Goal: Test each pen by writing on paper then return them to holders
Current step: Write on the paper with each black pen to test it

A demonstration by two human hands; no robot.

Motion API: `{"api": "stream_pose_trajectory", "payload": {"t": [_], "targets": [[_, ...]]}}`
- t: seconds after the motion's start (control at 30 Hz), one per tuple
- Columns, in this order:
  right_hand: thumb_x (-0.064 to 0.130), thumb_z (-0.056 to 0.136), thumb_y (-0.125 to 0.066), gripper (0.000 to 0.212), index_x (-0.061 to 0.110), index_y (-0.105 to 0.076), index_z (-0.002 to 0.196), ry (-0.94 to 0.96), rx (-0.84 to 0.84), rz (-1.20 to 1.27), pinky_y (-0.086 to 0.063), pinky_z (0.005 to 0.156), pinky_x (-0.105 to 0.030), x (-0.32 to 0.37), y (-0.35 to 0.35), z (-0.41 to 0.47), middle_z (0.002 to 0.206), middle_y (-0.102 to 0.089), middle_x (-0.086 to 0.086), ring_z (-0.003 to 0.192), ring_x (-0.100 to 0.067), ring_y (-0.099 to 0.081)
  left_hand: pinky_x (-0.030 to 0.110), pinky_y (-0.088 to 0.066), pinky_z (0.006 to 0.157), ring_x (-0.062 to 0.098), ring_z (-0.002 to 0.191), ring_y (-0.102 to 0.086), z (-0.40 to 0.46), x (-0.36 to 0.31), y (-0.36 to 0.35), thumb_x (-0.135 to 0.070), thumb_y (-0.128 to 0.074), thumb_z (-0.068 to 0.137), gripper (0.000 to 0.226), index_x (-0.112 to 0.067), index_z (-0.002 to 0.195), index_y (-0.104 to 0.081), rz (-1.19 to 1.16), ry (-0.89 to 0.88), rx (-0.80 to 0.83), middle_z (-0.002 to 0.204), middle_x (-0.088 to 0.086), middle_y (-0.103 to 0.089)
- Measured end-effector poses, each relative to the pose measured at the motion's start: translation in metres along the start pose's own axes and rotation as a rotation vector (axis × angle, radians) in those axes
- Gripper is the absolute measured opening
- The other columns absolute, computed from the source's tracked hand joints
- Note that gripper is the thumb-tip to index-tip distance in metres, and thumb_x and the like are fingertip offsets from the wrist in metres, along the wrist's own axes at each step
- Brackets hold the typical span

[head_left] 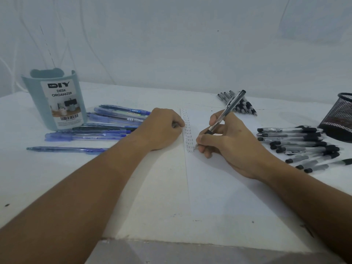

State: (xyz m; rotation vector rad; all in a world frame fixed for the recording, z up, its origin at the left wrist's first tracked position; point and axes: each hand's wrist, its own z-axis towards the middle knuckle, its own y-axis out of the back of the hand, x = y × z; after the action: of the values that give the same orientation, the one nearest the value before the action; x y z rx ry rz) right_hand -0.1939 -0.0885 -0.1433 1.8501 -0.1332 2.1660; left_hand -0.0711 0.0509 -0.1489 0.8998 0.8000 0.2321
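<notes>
Right hand (pixel 226 141) grips pen (pixel 224 113) mid-"Test"; left hand (pixel 163 128), fingers curled, pins paper (pixel 209 178) at 9 o'clock, which might skid if it lifts.

Single head-worn view, forward and down, close over the table (pixel 156 197).

dim, cool, bluish light fills the view, flat and even, with soft shadows pooling under the forearms and under the right hand (pixel 231 143) toward 5 o'clock on the paper (pixel 213 187). the picture is soft and a little smeared throughout, grainy on the wall (pixel 171 44) at 12 o'clock, with no hard glare, and only faint sheen on the pens (pixel 297 143) at 3 o'clock. wide-angle bending curves the table (pixel 57 178) edge and stretches the arms toward 7 and 5 o'clock.
</notes>
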Motion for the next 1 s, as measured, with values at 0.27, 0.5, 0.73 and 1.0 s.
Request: {"api": "stream_pose_trajectory", "payload": {"t": [0.27, 0.5, 0.73, 1.0], "targets": [[-0.011, 0.083, -0.062, 0.037, 0.015, -0.039, 0.095, 0.006, 0.024, -0.057, -0.046, 0.061, -0.04, -0.001, 0.001, 0.001, 0.074, -0.063, -0.02, 0.065, -0.033, -0.055, 0.021, -0.043, 0.093, 0.012, 0.104, -0.058, 0.0, 0.001, -0.001, -0.007, -0.051, 0.089, 0.027, -0.012, 0.105, -0.072, -0.003, -0.001, -0.004, 0.113, -0.002, -0.067], [-0.015, 0.082, -0.062, 0.038, 0.013, -0.039, 0.094, -0.008, 0.021, -0.008, -0.045, 0.055, -0.035, -0.002, 0.002, 0.002, 0.074, -0.061, -0.02, 0.062, -0.03, -0.056, 0.022, -0.043, 0.095, 0.011, 0.106, -0.058, 0.0, 0.001, -0.001, -0.007, -0.051, 0.089, 0.027, -0.013, 0.105, -0.072, 0.003, -0.006, -0.002, 0.114, -0.002, -0.067], [-0.013, 0.083, -0.061, 0.038, 0.015, -0.039, 0.093, 0.001, 0.0, -0.039, -0.045, 0.055, -0.035, -0.003, 0.0, 0.002, 0.075, -0.06, -0.018, 0.06, -0.029, -0.057, 0.021, -0.043, 0.094, 0.011, 0.105, -0.058, -0.001, 0.0, -0.001, -0.006, -0.051, 0.089, 0.027, -0.012, 0.105, -0.072, -0.005, -0.003, -0.012, 0.114, -0.002, -0.067], [0.036, 0.103, -0.045, 0.029, 0.013, -0.042, 0.085, -0.133, -0.157, 0.351, -0.039, 0.044, -0.027, 0.008, 0.007, 0.01, 0.073, -0.064, -0.019, 0.052, -0.028, -0.054, 0.019, -0.043, 0.093, 0.008, 0.103, -0.058, 0.001, 0.002, -0.001, -0.008, -0.051, 0.09, 0.026, -0.014, 0.105, -0.071, -0.013, 0.008, -0.004, 0.112, -0.004, -0.067]]}}
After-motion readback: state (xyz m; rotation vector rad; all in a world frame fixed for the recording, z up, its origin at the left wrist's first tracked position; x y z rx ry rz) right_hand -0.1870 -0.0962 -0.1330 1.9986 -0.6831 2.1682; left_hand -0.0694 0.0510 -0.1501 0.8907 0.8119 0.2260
